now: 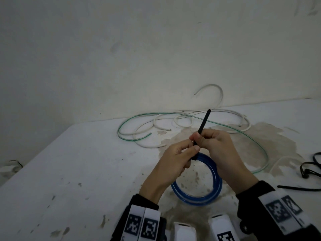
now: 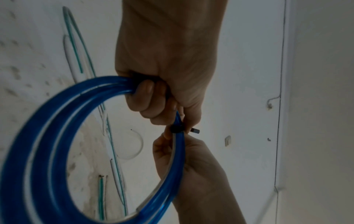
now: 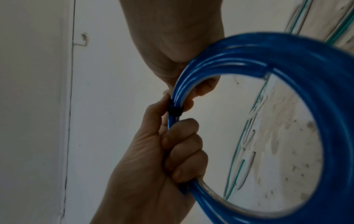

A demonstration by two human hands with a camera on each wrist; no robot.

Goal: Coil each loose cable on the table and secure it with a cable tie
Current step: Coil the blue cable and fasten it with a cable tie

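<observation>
A blue cable coil (image 1: 196, 192) is held up over the white table (image 1: 86, 171). My left hand (image 1: 180, 157) grips the coil's top, fingers curled round its strands (image 2: 122, 86). A black cable tie (image 1: 205, 126) is wrapped round the coil, its tail pointing up and away. My right hand (image 1: 210, 141) pinches the tie just above the coil. In the wrist views the tie's band (image 3: 175, 112) sits tight round the blue strands, between both hands. The tie's head (image 2: 177, 128) lies against the right hand's fingers.
Loose white cables (image 1: 182, 119) and a green-tinted cable (image 1: 260, 148) sprawl at the table's back, against the wall. Spare black cable ties (image 1: 311, 169) lie at the right edge, with one straight tie (image 1: 298, 187) nearer. A brown stain covers the table's middle.
</observation>
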